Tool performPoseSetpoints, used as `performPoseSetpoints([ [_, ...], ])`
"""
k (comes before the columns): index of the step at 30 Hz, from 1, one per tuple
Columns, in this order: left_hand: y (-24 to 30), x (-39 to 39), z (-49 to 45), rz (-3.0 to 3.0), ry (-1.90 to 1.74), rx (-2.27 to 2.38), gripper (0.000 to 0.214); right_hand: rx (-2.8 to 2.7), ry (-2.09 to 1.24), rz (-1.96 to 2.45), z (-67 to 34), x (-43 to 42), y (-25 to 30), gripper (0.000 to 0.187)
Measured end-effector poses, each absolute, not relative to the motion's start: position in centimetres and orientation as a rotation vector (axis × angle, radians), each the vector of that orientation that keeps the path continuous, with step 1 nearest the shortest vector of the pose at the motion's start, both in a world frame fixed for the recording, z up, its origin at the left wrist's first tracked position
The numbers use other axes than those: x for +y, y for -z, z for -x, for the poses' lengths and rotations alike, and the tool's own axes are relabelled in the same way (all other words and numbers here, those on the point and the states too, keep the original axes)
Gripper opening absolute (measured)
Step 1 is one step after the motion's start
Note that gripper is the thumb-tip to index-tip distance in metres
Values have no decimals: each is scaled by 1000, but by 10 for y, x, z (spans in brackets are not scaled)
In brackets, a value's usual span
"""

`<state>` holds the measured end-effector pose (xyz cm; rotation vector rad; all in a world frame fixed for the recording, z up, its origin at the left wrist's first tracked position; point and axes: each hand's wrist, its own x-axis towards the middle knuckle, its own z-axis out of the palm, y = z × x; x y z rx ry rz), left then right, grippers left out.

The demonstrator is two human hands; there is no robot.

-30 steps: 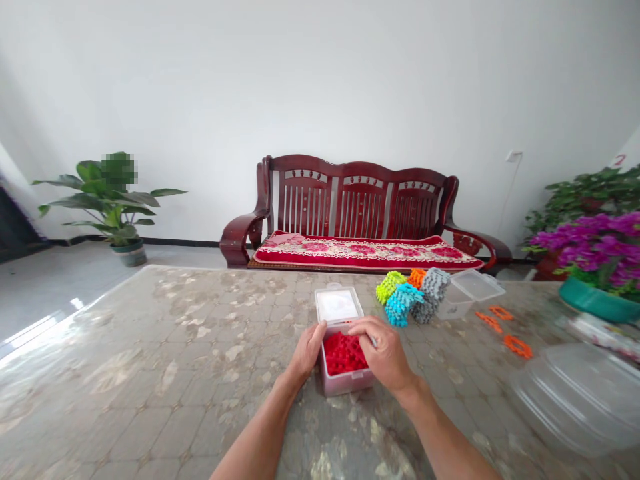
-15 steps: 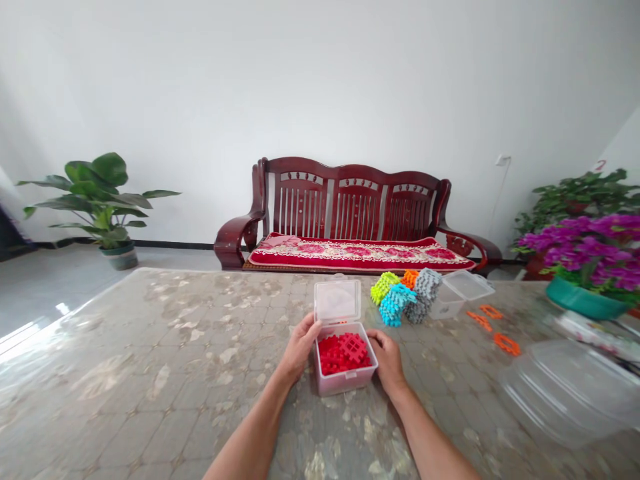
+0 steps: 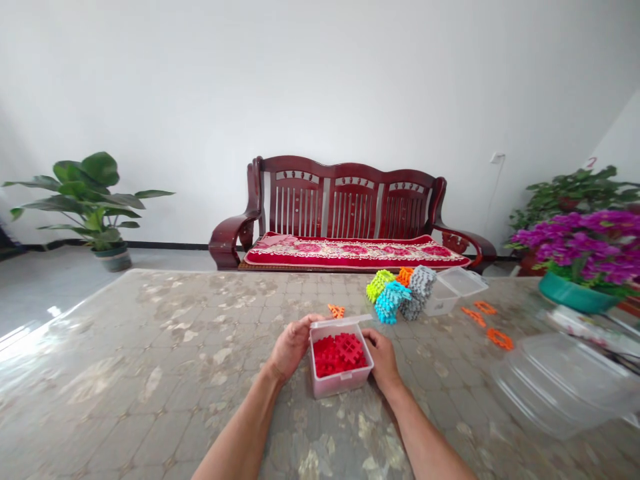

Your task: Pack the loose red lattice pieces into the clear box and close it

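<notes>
A clear plastic box (image 3: 343,385) full of red interlocking plastic building pieces (image 3: 339,355) sits on the table in front of me. Its hinged lid (image 3: 345,322) is tilted and seen almost edge-on above the box's back rim. My left hand (image 3: 294,347) is closed at the left back corner, fingers on the lid's edge. Against the right wall of the box, my right hand (image 3: 381,360) is curled, gripping its side; some fingertips are hidden. Just behind the box lies an orange piece (image 3: 337,311).
Stacks of green (image 3: 380,285), blue (image 3: 393,302), orange (image 3: 405,276) and grey (image 3: 419,292) pieces stand behind right, beside another open clear box (image 3: 440,297). Loose orange pieces (image 3: 499,339), a large clear container (image 3: 565,383) and a flower pot (image 3: 575,292) are at the right.
The lid has swung from upright to a low, nearly edge-on angle. My left hand has moved with it, and the orange piece behind shows more fully. The view has shifted slightly.
</notes>
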<state>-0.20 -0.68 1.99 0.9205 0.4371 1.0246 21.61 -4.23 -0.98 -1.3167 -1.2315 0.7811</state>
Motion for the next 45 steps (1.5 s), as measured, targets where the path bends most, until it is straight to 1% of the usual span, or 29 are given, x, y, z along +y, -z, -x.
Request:
performPoseSetpoints([
  [2, -21, -7, 2, -909, -1015, 457, 51, -1221, -776, 1319, -216, -42, 11, 24],
  [4, -21, -9, 2, -914, -1011, 464, 52, -1204, -774, 1322, -216, -41, 13, 23],
  [8, -24, -14, 2, -1007, -1010, 523, 35, -1173, -799, 1309, -216, -41, 13, 21],
  [11, -27, -16, 3, -1055, -973, 552, 31, -1123, -811, 1289, -216, -42, 12, 23],
  [14, -28, -16, 5, -1087, -931, 565, 30, -1109, -774, 1258, -217, -45, 9, 30],
  [17, -29, -15, 5, -1099, -906, 590, 30, -1201, -694, 1219, -219, -52, -2, 43],
  [19, -29, -14, 5, -1100, -905, 597, 30, -1363, -609, 1154, -221, -60, -17, 50],
  [22, -29, -14, 5, -1096, -911, 590, 30, -1706, -447, 1048, -222, -72, -42, 55],
  [24, -29, -14, 4, -1102, -914, 582, 29, -1894, -367, 1046, -220, -78, -54, 62],
  [28, -30, -15, 4, -1127, -921, 598, 28, -2145, -383, 1146, -215, -82, -58, 76],
  [32, -31, -15, 4, -1125, -915, 623, 30, -2185, -434, 1198, -213, -80, -53, 86],
  [37, -32, -15, 4, -1117, -918, 615, 29, -2146, -446, 1245, -211, -81, -53, 87],
  [45, -32, -16, 3, -1140, -926, 613, 26, -2179, -369, 1261, -209, -79, -52, 88],
])
